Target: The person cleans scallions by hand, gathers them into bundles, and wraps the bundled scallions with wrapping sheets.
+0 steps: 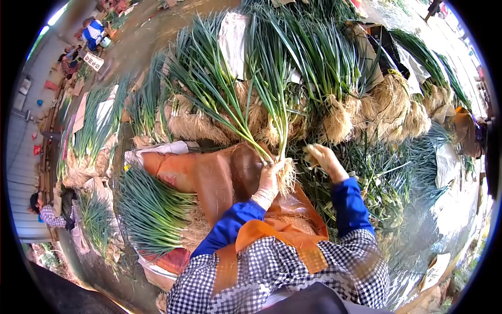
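My left hand [267, 183] is wrapped around a few spring onions [283, 137] just above their pale, bushy roots. Their green leaves fan out away from me, over the bundles behind. To the right of those roots, apart from them, my right hand [325, 160] has its fingers curled in; whatever they may pinch is too small to make out. Below that hand lies a heap of loose green leaves and trimmings [366, 183]. An orange-brown apron [214, 175] covers my lap under the left hand. Left of it rests a pile of spring onions [151, 209], roots toward me.
A long row of spring onion bundles [334, 123] with matted roots runs across in front of me. Wet ground [418, 251] shines at the right. Another person [52, 213] sits at the far left, and a person in blue [94, 32] is at the back left.
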Tool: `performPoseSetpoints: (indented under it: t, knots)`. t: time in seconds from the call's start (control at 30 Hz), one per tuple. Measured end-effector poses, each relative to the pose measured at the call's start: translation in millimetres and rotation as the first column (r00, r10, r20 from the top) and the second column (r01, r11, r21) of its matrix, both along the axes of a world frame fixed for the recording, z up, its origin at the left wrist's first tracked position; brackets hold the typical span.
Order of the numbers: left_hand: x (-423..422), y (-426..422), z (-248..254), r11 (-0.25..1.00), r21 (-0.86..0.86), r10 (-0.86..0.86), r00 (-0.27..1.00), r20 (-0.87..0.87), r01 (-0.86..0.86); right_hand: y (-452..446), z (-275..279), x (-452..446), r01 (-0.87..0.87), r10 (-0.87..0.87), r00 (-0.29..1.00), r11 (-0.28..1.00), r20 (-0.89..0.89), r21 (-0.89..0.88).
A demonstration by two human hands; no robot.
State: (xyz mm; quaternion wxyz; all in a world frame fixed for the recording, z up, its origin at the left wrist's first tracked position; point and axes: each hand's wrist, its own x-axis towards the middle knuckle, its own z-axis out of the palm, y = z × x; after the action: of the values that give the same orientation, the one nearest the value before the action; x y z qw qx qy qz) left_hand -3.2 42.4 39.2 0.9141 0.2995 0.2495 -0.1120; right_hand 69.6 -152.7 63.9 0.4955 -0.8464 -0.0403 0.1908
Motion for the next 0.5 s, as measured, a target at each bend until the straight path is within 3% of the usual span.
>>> performPoseSetpoints:
  t: [0.03,0.07,0.13,0.17,0.2,0.23,0.3,0.33,0.37,0.43,0.47,0.5]
  knots:
    - [-3.7,4.3,-8.7,0.997,-0.078,-0.008,1.0,0.028,0.01,19.1,8.4,6.7,0.104,0.009,0.967,0.898,-0.254,0.427]
    - [-7.1,7.5,-9.1,0.998,-0.07,-0.005,1.0,0.029,0.007,36.9,0.0,16.6,0.103,0.008,0.97,0.889,-0.242,0.445]
    - [-8.6,13.1,-7.1,0.947,-0.32,-0.008,0.998,0.059,0.026,70.8,-13.3,35.5,0.121,0.019,0.963,0.862,-0.269,0.492]
    - [-9.0,16.4,-5.3,0.955,-0.291,-0.046,0.998,0.035,0.055,83.2,-15.8,40.0,0.15,0.027,0.948,0.842,-0.317,0.519]
    - [-10.1,17.1,1.2,0.946,-0.318,-0.049,0.998,0.034,0.057,92.7,-37.9,45.5,0.081,0.105,0.973,0.681,-0.206,0.728]
    - [-9.6,18.4,4.1,0.937,-0.343,-0.051,0.998,0.035,0.06,105.7,-30.1,42.9,0.203,-0.009,0.968,0.614,-0.249,0.763]
    - [-12.6,20.9,-16.6,0.995,-0.062,-0.077,0.994,0.08,0.082,126.7,-62.3,53.0,0.281,-0.252,0.955,0.599,-0.156,0.75]
    - [-13.4,17.1,5.3,0.985,0.133,-0.106,0.994,-0.014,0.107,127.6,-72.7,52.8,0.24,-0.334,0.942,0.723,0.023,0.648]
    - [-13.3,20.0,5.9,0.985,0.134,-0.107,0.994,-0.018,0.109,125.9,-82.5,52.2,0.244,-0.336,0.942,0.721,0.019,0.648]
    - [-14.2,29.5,-5.6,0.957,-0.229,-0.148,0.979,0.141,0.178,122.3,-75.5,45.6,0.371,-0.443,0.896,0.777,0.024,0.509]
    - [-14.8,27.1,-18.1,0.908,-0.398,-0.098,0.989,0.114,0.135,119.9,-70.0,43.1,0.356,-0.46,0.881,0.799,0.111,0.484]
    - [-14.2,26.0,-16.6,0.907,-0.399,-0.101,0.988,0.114,0.138,116.2,-59.4,37.2,0.374,-0.453,0.887,0.823,0.095,0.427]
